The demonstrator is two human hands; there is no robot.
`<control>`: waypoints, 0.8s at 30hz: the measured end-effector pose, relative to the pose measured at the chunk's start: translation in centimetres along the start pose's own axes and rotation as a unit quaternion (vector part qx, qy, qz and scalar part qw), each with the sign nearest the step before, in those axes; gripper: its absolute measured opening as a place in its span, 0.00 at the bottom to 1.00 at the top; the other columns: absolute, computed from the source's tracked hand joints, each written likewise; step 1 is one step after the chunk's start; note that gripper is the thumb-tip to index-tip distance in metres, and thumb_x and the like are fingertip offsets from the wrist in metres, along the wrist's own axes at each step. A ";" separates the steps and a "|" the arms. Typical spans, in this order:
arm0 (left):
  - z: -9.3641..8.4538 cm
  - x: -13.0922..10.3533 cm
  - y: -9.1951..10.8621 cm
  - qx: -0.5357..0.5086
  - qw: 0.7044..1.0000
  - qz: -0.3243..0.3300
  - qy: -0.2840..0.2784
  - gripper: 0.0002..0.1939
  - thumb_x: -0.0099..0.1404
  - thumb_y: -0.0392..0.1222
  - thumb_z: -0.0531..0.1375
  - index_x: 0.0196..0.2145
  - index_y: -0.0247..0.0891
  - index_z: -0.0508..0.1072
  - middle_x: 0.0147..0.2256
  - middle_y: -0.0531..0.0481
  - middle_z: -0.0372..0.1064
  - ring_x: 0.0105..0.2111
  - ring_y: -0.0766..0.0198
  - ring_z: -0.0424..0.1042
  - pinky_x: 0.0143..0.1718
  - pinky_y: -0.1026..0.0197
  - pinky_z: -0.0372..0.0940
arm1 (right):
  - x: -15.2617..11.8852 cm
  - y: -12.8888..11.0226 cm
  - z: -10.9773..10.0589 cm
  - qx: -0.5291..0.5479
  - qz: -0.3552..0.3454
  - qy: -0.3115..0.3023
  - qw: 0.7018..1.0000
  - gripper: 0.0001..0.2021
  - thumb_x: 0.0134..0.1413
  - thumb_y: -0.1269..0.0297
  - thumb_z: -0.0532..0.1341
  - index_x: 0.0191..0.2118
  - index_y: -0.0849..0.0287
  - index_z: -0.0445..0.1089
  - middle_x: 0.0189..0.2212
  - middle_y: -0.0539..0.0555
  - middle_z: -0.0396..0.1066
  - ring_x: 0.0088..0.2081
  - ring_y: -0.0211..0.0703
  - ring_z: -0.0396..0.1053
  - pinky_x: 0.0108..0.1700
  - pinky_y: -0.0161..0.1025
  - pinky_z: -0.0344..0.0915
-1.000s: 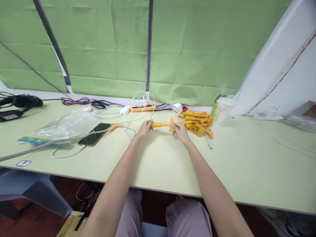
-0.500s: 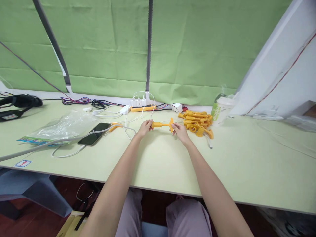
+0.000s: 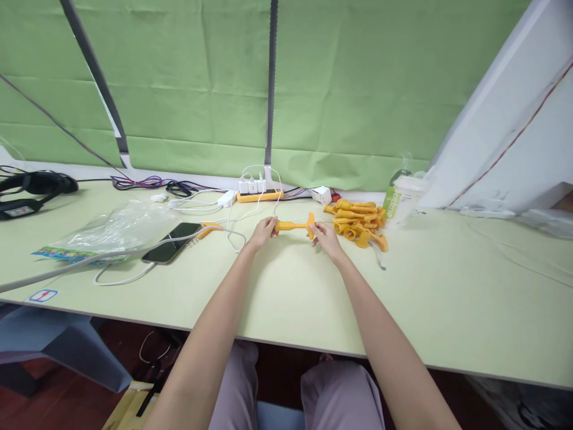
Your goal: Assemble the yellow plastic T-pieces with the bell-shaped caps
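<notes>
A yellow plastic piece with a narrow shaft and a T-shaped end (image 3: 293, 226) is held level just above the table, between both hands. My left hand (image 3: 265, 233) is closed around its plain left end. At the T-shaped end, my right hand (image 3: 325, 236) pinches with the fingertips. Right beside that hand lies a pile of similar yellow plastic pieces (image 3: 358, 221), stacked loosely over one another. A short grey-white strap (image 3: 381, 258) sticks out from under the pile.
Left of my arms lie a phone (image 3: 172, 245) with a white cable and a clear plastic bag (image 3: 120, 230). A power strip (image 3: 259, 196) with plugs stands at the back. Behind the pile is a white cup (image 3: 405, 200). Headphones (image 3: 40, 185) rest at far left.
</notes>
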State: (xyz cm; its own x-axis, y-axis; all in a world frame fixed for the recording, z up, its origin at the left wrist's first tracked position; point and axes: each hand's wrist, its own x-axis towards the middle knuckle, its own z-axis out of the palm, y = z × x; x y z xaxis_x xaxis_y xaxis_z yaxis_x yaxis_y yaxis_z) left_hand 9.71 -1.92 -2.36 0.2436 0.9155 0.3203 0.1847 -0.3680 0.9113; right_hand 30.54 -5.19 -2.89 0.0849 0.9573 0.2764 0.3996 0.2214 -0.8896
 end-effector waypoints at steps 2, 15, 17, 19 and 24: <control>0.0 0.0 0.0 0.000 1.000 -0.001 0.001 0.20 0.62 0.54 0.47 0.22 0.38 0.62 0.17 0.53 0.58 0.19 0.68 0.56 0.26 0.63 0.55 | -0.1 -0.1 0.1 -0.016 -0.003 0.002 1.000 0.21 0.47 0.42 0.57 0.35 0.57 0.68 0.30 0.51 0.74 0.17 0.30 0.63 0.22 0.32 0.62; 0.0 0.1 -0.2 0.003 1.000 -0.002 0.008 0.20 0.63 0.54 0.47 0.22 0.37 0.63 0.17 0.52 0.60 0.19 0.68 0.57 0.25 0.63 0.56 | -0.4 -0.2 0.1 -0.088 0.000 0.002 0.996 0.17 0.47 0.48 0.59 0.38 0.54 0.66 0.31 0.48 0.73 0.18 0.32 0.64 0.24 0.34 0.61; 0.1 0.1 -0.2 0.002 1.000 -0.002 0.004 0.20 0.62 0.54 0.48 0.23 0.37 0.63 0.18 0.52 0.61 0.20 0.68 0.57 0.25 0.63 0.56 | -0.4 -0.3 0.2 -0.116 0.003 0.005 0.993 0.17 0.47 0.47 0.58 0.39 0.53 0.66 0.32 0.48 0.74 0.19 0.33 0.64 0.26 0.34 0.60; 0.2 0.1 -0.2 0.003 1.000 -0.001 -0.002 0.20 0.62 0.55 0.48 0.23 0.37 0.63 0.18 0.51 0.61 0.20 0.68 0.58 0.26 0.63 0.56 | -0.5 -0.4 0.3 -0.155 0.003 0.013 0.988 0.18 0.46 0.46 0.59 0.39 0.53 0.66 0.34 0.49 0.74 0.23 0.36 0.66 0.29 0.35 0.60; 0.2 0.1 -0.1 0.002 1.000 0.006 -0.005 0.20 0.63 0.54 0.48 0.23 0.37 0.63 0.18 0.52 0.61 0.19 0.68 0.57 0.25 0.63 0.55 | -0.7 -0.9 0.6 -0.211 0.010 0.026 0.977 0.20 0.46 0.44 0.59 0.40 0.53 0.65 0.41 0.53 0.73 0.36 0.45 0.70 0.35 0.38 0.59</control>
State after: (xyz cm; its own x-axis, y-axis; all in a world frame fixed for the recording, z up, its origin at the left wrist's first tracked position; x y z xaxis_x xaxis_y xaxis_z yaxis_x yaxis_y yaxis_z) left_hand 9.86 -1.82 -2.51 0.2548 0.9095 0.3284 0.1847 -0.3791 0.9067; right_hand 29.61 -5.99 -2.50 0.1377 0.9477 0.2879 0.7371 0.0961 -0.6689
